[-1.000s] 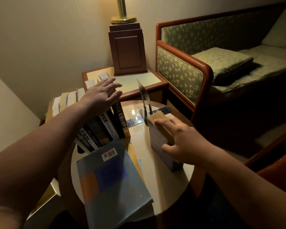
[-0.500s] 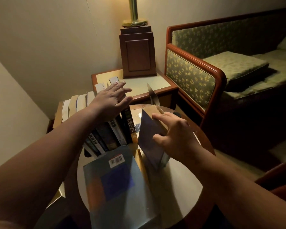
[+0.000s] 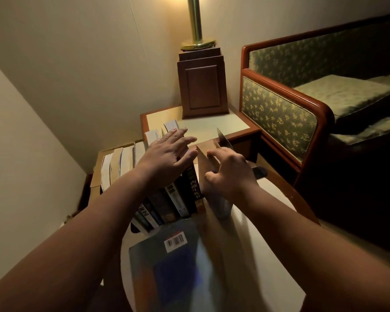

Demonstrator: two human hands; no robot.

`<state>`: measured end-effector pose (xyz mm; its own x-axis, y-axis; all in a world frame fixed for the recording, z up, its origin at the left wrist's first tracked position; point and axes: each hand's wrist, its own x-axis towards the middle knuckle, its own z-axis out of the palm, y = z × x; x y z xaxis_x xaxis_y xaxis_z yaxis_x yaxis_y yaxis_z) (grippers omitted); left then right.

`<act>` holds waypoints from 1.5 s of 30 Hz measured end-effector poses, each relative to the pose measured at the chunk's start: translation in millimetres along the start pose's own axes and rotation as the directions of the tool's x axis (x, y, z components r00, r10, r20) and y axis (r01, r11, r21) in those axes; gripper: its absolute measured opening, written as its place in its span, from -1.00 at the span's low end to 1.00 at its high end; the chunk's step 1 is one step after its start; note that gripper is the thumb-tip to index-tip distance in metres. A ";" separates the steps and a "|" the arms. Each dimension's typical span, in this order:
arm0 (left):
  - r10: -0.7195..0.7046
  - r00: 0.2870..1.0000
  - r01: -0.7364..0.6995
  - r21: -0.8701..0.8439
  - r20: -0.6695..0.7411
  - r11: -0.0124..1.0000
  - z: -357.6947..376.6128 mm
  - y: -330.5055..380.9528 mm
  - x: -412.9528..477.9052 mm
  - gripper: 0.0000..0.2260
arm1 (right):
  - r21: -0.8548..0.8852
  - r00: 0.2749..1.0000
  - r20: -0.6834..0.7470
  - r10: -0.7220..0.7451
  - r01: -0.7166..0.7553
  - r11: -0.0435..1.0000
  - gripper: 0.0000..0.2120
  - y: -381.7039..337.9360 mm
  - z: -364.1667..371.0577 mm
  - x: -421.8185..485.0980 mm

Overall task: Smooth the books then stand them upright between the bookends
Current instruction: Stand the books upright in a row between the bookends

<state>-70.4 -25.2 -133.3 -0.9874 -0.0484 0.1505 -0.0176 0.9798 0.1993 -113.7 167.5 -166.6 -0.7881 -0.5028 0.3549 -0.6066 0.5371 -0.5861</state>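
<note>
A row of dark-spined books point(image 3: 167, 203) stands leaning on the round table point(image 3: 268, 255). My left hand point(image 3: 167, 154) lies flat with straight fingers on the tops of these books. My right hand point(image 3: 227, 174) grips the top edge of a brown-covered book point(image 3: 205, 176), which stands upright just right of the row. Behind that hand a thin metal bookend point(image 3: 223, 138) rises, its dark foot point(image 3: 259, 172) on the table. A large grey-blue book with a barcode point(image 3: 169, 266) lies flat at the near side. The other bookend is hidden.
More pale books point(image 3: 122, 163) sit in a cardboard box to the left. A square side table point(image 3: 200, 124) behind carries a wooden lamp base point(image 3: 202, 86). A green upholstered sofa with a wooden arm point(image 3: 286, 109) stands at the right.
My right hand has lifted the brown-covered book from lying on its side by the bookend, stood it upright and moved it left against the row. My left hand stays on the book tops.
</note>
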 end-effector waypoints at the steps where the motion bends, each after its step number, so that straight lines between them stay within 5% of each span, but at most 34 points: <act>1: -0.001 1.000 0.001 0.000 0.001 1.000 0.2 -0.3 -0.1 -0.29 | 0.008 1.000 0.004 -0.001 0.001 1.000 -0.55 0.5 2.5 6.0; 9: -0.011 1.000 0.011 -0.002 0.005 1.000 2.6 -4.1 1.5 -0.38 | 0.264 0.996 0.074 0.052 -0.070 0.962 -0.43 8.1 22.2 28.8; 14: -0.013 1.000 0.013 -0.006 -0.003 1.000 5.0 -7.1 1.7 -0.37 | 0.666 0.931 0.314 0.188 -0.356 0.656 -0.52 24.9 35.6 21.4; 18: 0.002 1.000 -0.002 0.010 0.010 1.000 6.1 -9.4 4.6 -0.37 | 0.734 0.873 0.453 0.182 -0.481 0.480 -0.43 46.4 61.0 -1.5; 23: 0.007 1.000 -0.007 0.021 0.021 1.000 6.5 -11.6 4.9 -0.33 | 0.771 0.849 0.506 0.152 -0.525 0.361 -0.06 64.1 92.5 -10.1; 34: 0.064 0.979 -0.083 0.092 0.194 0.992 -25.4 16.4 34.4 -0.32 | 0.822 0.889 0.417 0.190 -0.458 0.338 -0.28 61.5 113.6 9.7; 38: 0.106 0.941 -0.182 0.216 0.321 0.959 -17.1 30.5 48.8 -0.49 | 0.809 0.877 0.446 0.181 -0.481 0.339 -0.32 64.9 119.8 15.0; 45: 0.108 0.932 -0.220 0.303 0.345 0.927 -18.9 30.2 48.9 -0.61 | 0.766 0.882 0.429 0.198 -0.471 0.437 -0.40 65.2 124.9 18.4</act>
<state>-116.3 -1.7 -101.6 -0.9768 0.1278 -0.1719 0.1529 0.9780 -0.1421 -154.8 108.7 -289.2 -0.7701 -0.6274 -0.1151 0.1853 -0.0474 -0.9815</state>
